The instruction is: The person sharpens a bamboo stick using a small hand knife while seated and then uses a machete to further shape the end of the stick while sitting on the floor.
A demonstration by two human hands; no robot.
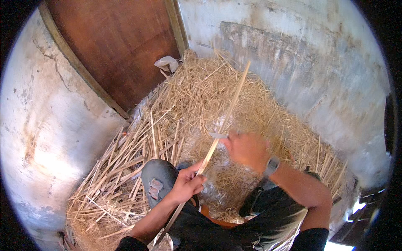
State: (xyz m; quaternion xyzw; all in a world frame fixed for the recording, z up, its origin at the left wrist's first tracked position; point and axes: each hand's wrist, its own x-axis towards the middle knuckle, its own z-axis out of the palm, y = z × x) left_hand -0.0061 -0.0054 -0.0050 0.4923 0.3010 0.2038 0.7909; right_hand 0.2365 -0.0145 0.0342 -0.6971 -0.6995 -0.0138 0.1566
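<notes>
My left hand [187, 184] is closed around a long, pale bamboo strip [236, 98], which slants from below my left forearm up toward the far wall. In my right hand [247, 148], somewhat blurred, I grip a knife. Its short blade [217, 135] points left and lies across the strip, beyond my left hand. The knife's handle is hidden inside my fist. A watch [271, 166] is on my right wrist.
A heap of thin shavings [197, 90] spreads ahead and to the right. Many split strips [113, 167] lie at the left. Beyond are a brown door panel [117, 46], a white plastic bag [166, 64] and stained walls [301, 62]. My bent knees [161, 178] flank the work.
</notes>
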